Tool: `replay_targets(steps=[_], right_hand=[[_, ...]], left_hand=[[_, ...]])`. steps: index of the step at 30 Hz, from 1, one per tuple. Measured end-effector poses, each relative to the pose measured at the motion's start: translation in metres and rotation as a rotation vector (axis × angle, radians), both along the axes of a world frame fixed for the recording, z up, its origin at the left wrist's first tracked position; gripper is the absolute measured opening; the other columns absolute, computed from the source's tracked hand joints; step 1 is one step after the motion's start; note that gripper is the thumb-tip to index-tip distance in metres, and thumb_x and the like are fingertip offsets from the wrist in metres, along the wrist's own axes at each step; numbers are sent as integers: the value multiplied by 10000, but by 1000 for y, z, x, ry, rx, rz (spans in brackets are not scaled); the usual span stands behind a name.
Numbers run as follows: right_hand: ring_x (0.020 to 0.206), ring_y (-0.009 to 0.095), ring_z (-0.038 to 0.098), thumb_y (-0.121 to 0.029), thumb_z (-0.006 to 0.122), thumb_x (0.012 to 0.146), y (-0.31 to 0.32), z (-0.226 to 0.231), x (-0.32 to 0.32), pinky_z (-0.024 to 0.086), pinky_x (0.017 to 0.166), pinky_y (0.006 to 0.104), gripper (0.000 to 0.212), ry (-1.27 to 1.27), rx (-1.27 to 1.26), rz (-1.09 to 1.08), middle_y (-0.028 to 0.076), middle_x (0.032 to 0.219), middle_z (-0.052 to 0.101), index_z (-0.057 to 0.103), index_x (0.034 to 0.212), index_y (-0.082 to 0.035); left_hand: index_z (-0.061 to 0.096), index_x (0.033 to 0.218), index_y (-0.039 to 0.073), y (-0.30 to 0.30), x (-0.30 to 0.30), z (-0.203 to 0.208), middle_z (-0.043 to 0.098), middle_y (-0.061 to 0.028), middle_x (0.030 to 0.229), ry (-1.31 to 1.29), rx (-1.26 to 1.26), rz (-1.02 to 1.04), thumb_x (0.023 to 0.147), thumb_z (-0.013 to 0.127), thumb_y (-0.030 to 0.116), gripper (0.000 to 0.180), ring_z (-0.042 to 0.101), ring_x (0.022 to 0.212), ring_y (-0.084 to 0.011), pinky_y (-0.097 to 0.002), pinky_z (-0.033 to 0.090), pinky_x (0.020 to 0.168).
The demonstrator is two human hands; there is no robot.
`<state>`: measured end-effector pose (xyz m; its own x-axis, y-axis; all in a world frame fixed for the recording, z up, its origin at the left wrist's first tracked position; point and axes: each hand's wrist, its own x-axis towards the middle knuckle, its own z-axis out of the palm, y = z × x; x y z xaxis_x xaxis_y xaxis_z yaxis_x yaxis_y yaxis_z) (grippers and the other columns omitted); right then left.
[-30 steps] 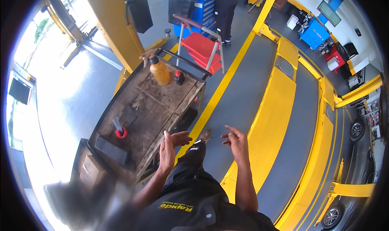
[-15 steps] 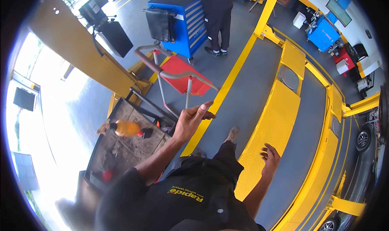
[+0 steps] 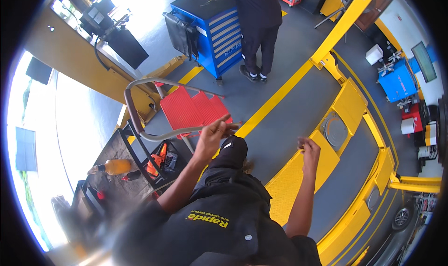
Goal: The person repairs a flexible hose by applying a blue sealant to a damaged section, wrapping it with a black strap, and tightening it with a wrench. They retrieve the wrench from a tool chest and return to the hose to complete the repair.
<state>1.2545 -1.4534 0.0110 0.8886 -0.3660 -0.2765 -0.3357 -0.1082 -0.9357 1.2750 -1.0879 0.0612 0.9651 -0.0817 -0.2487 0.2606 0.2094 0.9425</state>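
Observation:
My left hand is held out in front of me, its fingers stretched to the right and nothing in them. It appears over the near end of a red-stepped step stool with a grey tubular handrail; I see no grip on the rail. My right hand hangs in the air on the other side, fingers loosely bent and holding nothing that I can see. Below it lies the yellow ramp of a vehicle lift. Neither hand touches anything visible.
A black cart at left carries an orange-yellow bottle and an orange tool. Ahead, a person in dark clothes stands beside a blue tool cabinet. A yellow lift post rises at right. A dark car stands far right.
My view has shifted forward and turned; the step stool and tool cabinet show nearer. My right hand has risen and its fingers have bent more. My left hand stays out in front.

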Motion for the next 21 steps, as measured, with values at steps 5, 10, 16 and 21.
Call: replay_targets(steps=[5, 10, 16, 21], right_hand=[[735, 113, 620, 45, 475, 932, 33, -15, 186, 513, 696, 253, 319, -14, 151, 333, 49, 825, 678, 771, 1048, 15], [785, 131, 679, 51, 462, 924, 81, -27, 327, 546, 742, 265, 360, -14, 183, 590, 73, 871, 716, 744, 1142, 4], [792, 130, 686, -8, 511, 966, 97, -14, 451, 544, 756, 274, 315, 87, 143, 748, 71, 905, 731, 714, 1206, -12], [796, 123, 680, -55, 535, 994, 84, -13, 558, 540, 772, 273, 270, 82, 97, 736, 69, 911, 729, 710, 1192, -1]], left_hand=[[607, 1383, -30, 14, 110, -18, 763, -104, 1086, 103, -6, 250, 1109, 465, 432, 555, 648, 927, -101, -288, 511, 860], [596, 1341, 20, 26, 252, -104, 692, -109, 1194, 277, -486, 552, 1121, 406, 414, 490, 656, 1084, -200, -326, 513, 970], [414, 1506, -11, 48, 443, -203, 518, -167, 1478, 186, -1076, 669, 1080, 435, 120, 447, 570, 1307, -274, -406, 476, 1134], [402, 1501, -46, 41, 604, -212, 534, -190, 1467, 251, -796, 744, 1056, 471, 116, 478, 560, 1338, -308, -440, 458, 1139]])
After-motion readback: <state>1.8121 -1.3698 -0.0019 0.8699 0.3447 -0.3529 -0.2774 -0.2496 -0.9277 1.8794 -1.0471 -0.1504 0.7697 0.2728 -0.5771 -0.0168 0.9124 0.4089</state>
